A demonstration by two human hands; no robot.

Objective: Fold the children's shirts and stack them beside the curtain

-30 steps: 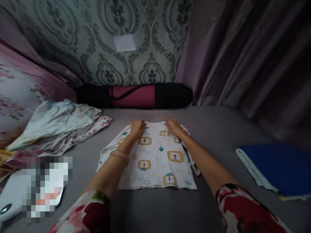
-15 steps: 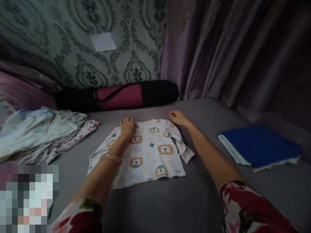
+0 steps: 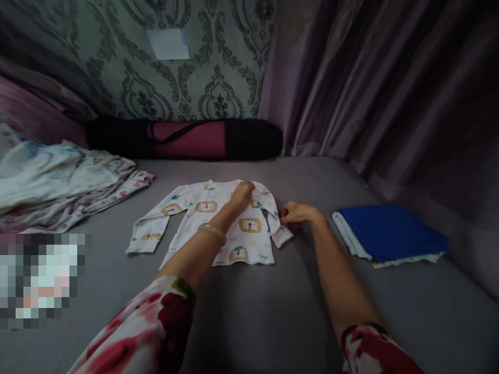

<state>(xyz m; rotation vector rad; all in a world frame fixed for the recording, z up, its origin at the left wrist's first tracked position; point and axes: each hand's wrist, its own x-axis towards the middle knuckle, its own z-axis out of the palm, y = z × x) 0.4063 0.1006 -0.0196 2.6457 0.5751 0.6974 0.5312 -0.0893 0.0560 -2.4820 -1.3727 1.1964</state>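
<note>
A white long-sleeved child's shirt (image 3: 218,218) with yellow lion faces and green leaf prints lies spread on the grey bed surface. My left hand (image 3: 244,193), a clear bangle on its wrist, reaches across the shirt. Its fingers are curled against the cloth near the right shoulder, with the fingertips partly hidden. At the shirt's right side, my right hand (image 3: 299,213) is closed in a pinch on the edge of the right sleeve, which bends downward with its cuff turned outward. The left sleeve lies stretched out and angled down, untouched.
To the right sits a folded stack with a blue cloth (image 3: 390,231) on top. A loose pile of printed clothes (image 3: 66,179) lies at the left. A long black and maroon bag (image 3: 195,140) runs along the wall, and purple curtains (image 3: 331,78) hang at the right.
My left hand has moved from the shirt's left shoulder over to its right shoulder. My right hand has come down from beside the shoulder to the right sleeve and pinches it. The view has shifted.
</note>
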